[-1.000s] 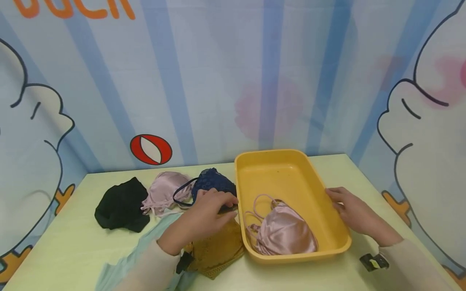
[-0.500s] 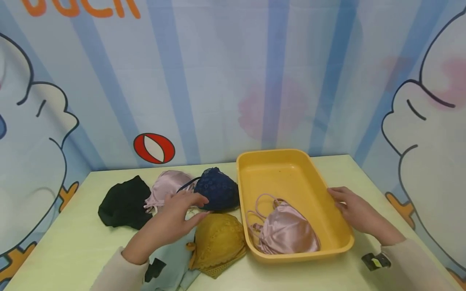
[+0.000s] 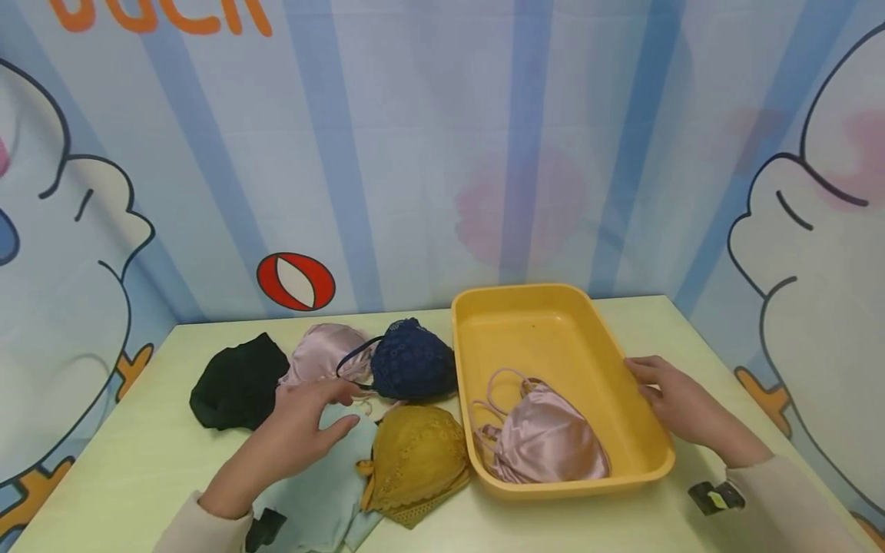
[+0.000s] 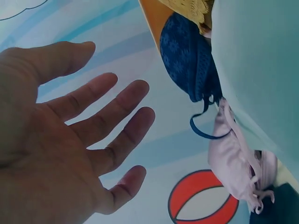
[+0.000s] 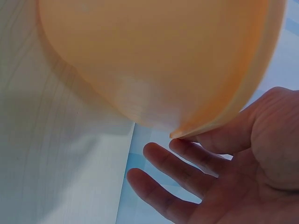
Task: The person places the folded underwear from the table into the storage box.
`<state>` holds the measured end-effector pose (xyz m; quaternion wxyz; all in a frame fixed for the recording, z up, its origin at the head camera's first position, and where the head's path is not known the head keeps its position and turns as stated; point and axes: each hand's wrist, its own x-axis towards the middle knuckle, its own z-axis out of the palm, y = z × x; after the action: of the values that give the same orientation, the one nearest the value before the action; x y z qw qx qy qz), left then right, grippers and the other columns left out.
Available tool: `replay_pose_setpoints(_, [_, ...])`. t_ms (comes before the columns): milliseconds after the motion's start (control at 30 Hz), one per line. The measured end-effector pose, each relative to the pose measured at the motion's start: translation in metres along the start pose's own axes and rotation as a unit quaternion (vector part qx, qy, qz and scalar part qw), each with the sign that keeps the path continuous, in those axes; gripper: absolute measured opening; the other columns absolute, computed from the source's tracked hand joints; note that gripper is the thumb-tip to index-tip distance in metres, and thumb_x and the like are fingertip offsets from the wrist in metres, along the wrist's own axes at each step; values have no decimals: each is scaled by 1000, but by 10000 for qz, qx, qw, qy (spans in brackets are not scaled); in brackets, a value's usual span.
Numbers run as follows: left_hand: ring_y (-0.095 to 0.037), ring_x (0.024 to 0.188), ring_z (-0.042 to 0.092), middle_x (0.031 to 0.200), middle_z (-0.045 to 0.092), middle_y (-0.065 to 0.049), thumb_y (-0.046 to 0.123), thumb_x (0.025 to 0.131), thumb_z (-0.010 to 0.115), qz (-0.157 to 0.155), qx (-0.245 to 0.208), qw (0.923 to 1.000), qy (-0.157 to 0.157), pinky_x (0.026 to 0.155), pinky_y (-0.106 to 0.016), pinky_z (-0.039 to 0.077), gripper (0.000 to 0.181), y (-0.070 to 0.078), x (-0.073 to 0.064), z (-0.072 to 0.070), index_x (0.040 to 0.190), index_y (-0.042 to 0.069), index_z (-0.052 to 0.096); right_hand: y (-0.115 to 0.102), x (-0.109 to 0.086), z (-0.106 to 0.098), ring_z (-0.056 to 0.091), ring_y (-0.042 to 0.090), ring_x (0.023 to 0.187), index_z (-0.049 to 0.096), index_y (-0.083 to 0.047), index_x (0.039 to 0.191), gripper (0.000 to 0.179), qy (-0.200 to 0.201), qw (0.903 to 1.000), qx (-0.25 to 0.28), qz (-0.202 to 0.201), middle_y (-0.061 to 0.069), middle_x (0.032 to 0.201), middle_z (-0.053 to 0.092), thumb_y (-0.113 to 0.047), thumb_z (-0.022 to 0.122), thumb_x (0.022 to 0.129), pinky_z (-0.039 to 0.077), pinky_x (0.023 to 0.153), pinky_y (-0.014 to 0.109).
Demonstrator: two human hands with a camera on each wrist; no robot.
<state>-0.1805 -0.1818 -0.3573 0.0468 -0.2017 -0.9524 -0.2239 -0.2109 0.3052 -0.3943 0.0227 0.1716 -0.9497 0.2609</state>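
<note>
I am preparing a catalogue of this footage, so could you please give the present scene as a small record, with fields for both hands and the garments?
left hand: hovers over the pale green cloth, holding nothing
right hand: pinches the right rim of the yellow rectangular plastic tray
in tray: shiny pink satin bra with straps
left of tray: navy lace bra; mustard lace bra
farther left: pale pink satin bra; black cloth
surface: pale yellow table
backdrop: blue-striped sheet printed with a red-and-white ball
</note>
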Motion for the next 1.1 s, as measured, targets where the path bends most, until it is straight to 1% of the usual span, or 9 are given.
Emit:
replay_pose_setpoints(100, [-24,95,61,95,66,2,18,83,74,-250,80,9996,56,79,-54,25,28,-6,-4,-2,109,14,65,0,0,0,43,48,117,39,13,136,43,-14,10000,68,16,29,131,41,0,48,96,41,87,57])
replay_pose_setpoints(200, [-25,94,60,94,67,0,19,82,75,-453,174,9988,66,77,-53,25,33,-13,-10,-5,113,11,64,-1,0,-1,42,48,118,38,13,137,44,-61,9999,125,42,30,133,40,0,48,96,40,89,57])
replay_pose_setpoints(367, [-29,95,54,94,66,-2,22,82,75,-765,342,9964,-96,75,-55,25,37,-26,-22,-9,114,9,63,-1,1,-2,41,48,119,38,12,137,44,-82,9999,53,64,29,133,40,-1,48,97,39,90,58])
replay_pose_setpoints(600, [-29,91,51,99,66,-7,32,81,74,-1291,420,9890,-589,71,-55,24,44,-43,-33,-11,115,8,60,-1,1,-2,41,48,119,37,12,137,44,-82,9999,66,72,30,133,39,-1,48,97,38,90,58])
replay_pose_setpoints(733, [-32,94,51,101,65,-10,46,77,74,-1785,531,9764,-1092,75,-60,25,63,-52,-34,-10,122,6,56,-1,0,-2,41,48,119,37,13,137,44,-86,9999,72,72,30,133,39,-1,48,96,38,90,58])
replay_pose_setpoints(800, [-34,95,53,100,64,-10,52,74,74,-1941,606,9699,-1337,78,-66,24,73,-56,-34,-8,125,4,53,-1,0,-2,41,48,119,38,13,137,44,-75,9999,48,60,30,133,40,-1,48,96,38,90,59])
replay_pose_setpoints(867, [-33,92,55,98,64,-9,57,72,72,-2016,649,9658,-1499,79,-69,24,79,-59,-34,-5,127,4,51,0,1,-1,42,48,118,39,13,136,43,-31,10000,-30,43,29,132,41,-1,49,96,38,90,58])
replay_pose_setpoints(967, [-31,88,58,94,64,-7,60,72,71,-2011,662,9642,-1596,78,-71,25,83,-62,-35,0,127,3,50,0,1,-1,42,48,118,40,13,135,43,-6,10000,-49,19,30,131,42,0,48,96,38,90,59])
replay_pose_setpoints(1100, [-27,86,60,93,64,-5,59,72,72,-2037,624,9634,-1629,76,-65,29,82,-64,-34,7,127,2,49,-2,1,-2,41,49,118,38,14,136,43,-54,10000,0,30,30,132,40,1,48,96,38,90,59])
